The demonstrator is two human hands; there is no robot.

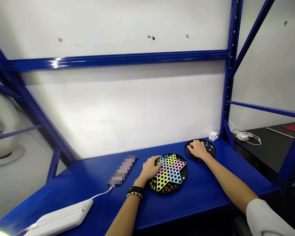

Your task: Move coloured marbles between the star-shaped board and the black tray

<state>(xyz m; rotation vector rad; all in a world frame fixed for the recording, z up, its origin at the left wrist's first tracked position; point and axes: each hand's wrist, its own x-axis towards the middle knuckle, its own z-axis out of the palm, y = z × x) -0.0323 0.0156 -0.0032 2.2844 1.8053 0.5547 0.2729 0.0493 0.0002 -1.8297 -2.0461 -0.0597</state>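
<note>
A round black Chinese checkers board (177,178) with a pastel star of yellow, pink and blue points lies on the blue table (199,196); small coloured marbles sit in its rim. My left hand (151,167) rests on the board's left edge, fingers curled over it. Farther right, a round black lid or tray (208,147) holds a few marbles. My right hand (198,149) lies on that tray, fingers bent down onto it. Whether either hand pinches a marble is hidden.
A white flat device (60,219) with a cable lies at the near left. A blurred oblong object (123,170) sits left of the board. A small white box (213,135) stands by the blue upright (226,98). A black table with a white charger (242,137) is at right.
</note>
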